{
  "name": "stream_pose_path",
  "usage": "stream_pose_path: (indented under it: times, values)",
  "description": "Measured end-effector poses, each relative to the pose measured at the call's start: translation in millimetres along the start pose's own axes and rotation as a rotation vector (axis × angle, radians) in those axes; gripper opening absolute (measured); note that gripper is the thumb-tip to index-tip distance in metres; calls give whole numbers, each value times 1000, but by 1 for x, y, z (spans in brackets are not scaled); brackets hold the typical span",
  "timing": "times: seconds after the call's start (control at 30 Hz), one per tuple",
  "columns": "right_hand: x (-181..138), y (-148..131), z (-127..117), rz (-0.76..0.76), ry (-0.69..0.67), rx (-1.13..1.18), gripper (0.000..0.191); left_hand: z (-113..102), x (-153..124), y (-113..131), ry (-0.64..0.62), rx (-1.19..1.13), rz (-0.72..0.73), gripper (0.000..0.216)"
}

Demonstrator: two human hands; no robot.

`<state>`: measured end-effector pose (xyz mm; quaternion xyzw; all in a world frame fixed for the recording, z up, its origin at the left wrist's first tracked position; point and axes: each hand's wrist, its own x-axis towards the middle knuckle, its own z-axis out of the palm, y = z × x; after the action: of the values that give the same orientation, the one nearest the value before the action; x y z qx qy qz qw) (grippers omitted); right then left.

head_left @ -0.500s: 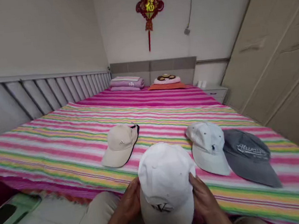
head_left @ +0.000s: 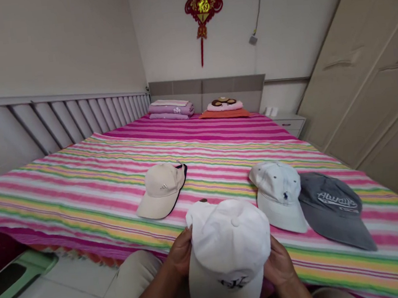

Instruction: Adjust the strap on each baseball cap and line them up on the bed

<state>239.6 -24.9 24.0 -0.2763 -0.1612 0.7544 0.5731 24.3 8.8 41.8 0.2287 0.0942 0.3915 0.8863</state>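
Observation:
A white baseball cap (head_left: 232, 240) with dark lettering above its brim is held between my hands at the bed's near edge, brim toward me. My left hand (head_left: 181, 252) grips its left side, and my right hand (head_left: 277, 261) grips its right side; some fingertips are hidden behind the cap. Beyond it to the left, a beige cap (head_left: 162, 188) lies on the bed. To the right rests a pale cap (head_left: 280, 195) with a small dark emblem, its side against a grey cap (head_left: 333, 208) with white lettering.
A striped sheet (head_left: 92, 188) covers the bed. Folded purple bedding (head_left: 171, 110) and a pink pillow (head_left: 225, 106) lie by the headboard (head_left: 230, 89). A green stool (head_left: 24, 281) stands at lower left. A radiator (head_left: 74, 117) lines the left wall; a nightstand (head_left: 290, 122) stands at back right.
The white cap has turned and tipped in my hands, so its crown top and back edge show more. Both hands have shifted slightly with it. The other caps lie as before.

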Motion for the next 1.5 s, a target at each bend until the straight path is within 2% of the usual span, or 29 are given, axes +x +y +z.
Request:
stream_pose_path:
  times: [0.1, 0.27, 0.43, 0.67, 0.83, 0.9, 1.07, 1.2, 1.4, 1.5]
  values:
    - [-1, -3, -1, -1, 20, -23, 34, 5, 3, 6, -89, -17, 53, 43]
    - [-4, -6, -4, 19, 45, -84, 31, 7, 5, 16, -165, 41, 76, 30]
    - [-6, -8, -10, 19, 24, -152, 26, 9, 7, 22, -136, 99, 77, 16]
    - [-12, -9, -8, -15, -9, -116, 29, 13, 9, 26, -60, 93, 131, 21]
    - [-16, -9, 1, -99, -31, -31, 20, 14, 10, 24, -57, 138, 88, 21]
    - [-17, -12, 6, -132, -53, -41, 22, 15, 10, 24, -45, 158, 66, 21]
    - [-21, -22, 15, -63, -140, -118, 31, 20, 12, 28, 51, 279, 0, 29]
    - [-25, -31, 20, -44, -161, -172, 22, 30, 10, 38, 94, 416, -46, 28]
    - [-35, -46, 32, -70, -174, -279, 30, 57, 4, 51, 151, 618, -77, 22]
    - [-43, -55, 42, -130, -215, -387, 26, 68, 3, 52, 159, 657, -40, 20]
